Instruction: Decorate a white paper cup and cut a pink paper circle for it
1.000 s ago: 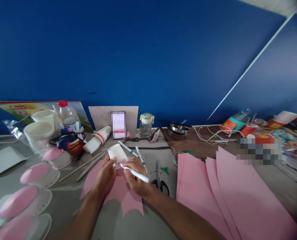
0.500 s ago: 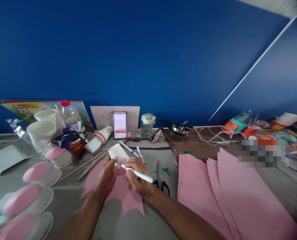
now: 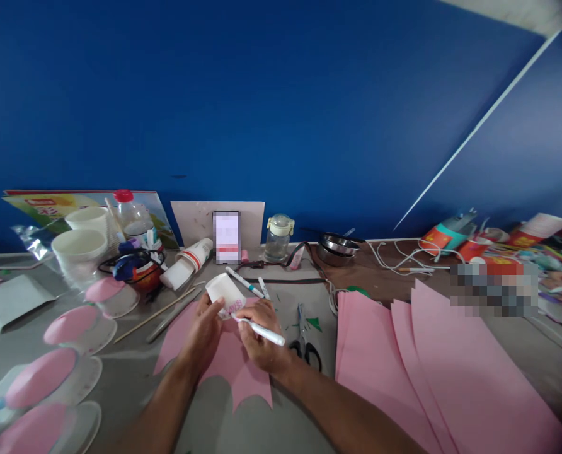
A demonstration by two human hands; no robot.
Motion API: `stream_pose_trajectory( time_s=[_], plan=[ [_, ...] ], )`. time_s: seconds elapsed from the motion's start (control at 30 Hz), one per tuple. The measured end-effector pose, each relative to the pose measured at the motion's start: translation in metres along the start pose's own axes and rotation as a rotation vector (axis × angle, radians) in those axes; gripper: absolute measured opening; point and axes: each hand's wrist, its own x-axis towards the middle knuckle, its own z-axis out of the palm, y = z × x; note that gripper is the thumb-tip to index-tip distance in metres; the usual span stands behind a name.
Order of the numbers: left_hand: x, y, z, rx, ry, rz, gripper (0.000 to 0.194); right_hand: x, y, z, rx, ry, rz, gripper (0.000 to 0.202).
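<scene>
A small white paper cup (image 3: 223,291) with pink marks near its rim is tilted in my left hand (image 3: 206,328), thumb on its side. My right hand (image 3: 261,335) grips a white marker (image 3: 268,334), its tip against the marked edge of the cup. Under both hands lies a pink paper sheet (image 3: 234,372) with scalloped cut edges. Black-handled scissors (image 3: 304,343) rest just right of my right hand. Two more markers (image 3: 246,282) lie behind the cup. Several cups with pink tops (image 3: 42,378) stand in a row at the left.
Pink paper sheets (image 3: 451,366) are stacked at the right. A phone (image 3: 227,236) leans on a board behind, beside a lidded glass jar (image 3: 279,237). Metal bowls (image 3: 338,247) and white cables stand further right. At far left are stacked paper cups (image 3: 79,249) and a red-capped bottle (image 3: 130,214).
The marker in my right hand has shifted slightly left and up at its rear end. The cup has turned a little in my left hand.
</scene>
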Motion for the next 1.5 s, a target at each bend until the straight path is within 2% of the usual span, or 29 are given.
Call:
stream_pose_trajectory(
  time_s=[0.23, 0.53, 1.07, 1.33, 1.5],
  plan=[
    [-0.0008, -0.0009, 0.0017, -0.025, -0.042, -0.022, 0.036, 0.0026, -0.0006, -0.0076, 0.036, 0.023, 0.013, 0.017],
    [-0.0027, -0.0014, 0.0001, -0.017, -0.052, -0.043, 0.032, 0.0036, -0.0048, -0.0041, 0.056, -0.01, -0.017, 0.013],
    [-0.0017, 0.0009, 0.0047, -0.043, 0.006, -0.048, 0.041, 0.0001, 0.0005, -0.0055, 0.004, 0.048, 0.067, 0.018],
    [-0.0032, 0.0008, 0.0043, -0.024, -0.01, -0.039, 0.033, 0.0033, -0.0041, -0.006, 0.022, 0.018, 0.008, 0.017],
    [-0.0032, -0.0021, 0.0014, 0.002, -0.033, -0.052, 0.031, 0.0023, -0.0028, -0.0042, 0.042, 0.015, 0.023, 0.016]
  ],
)
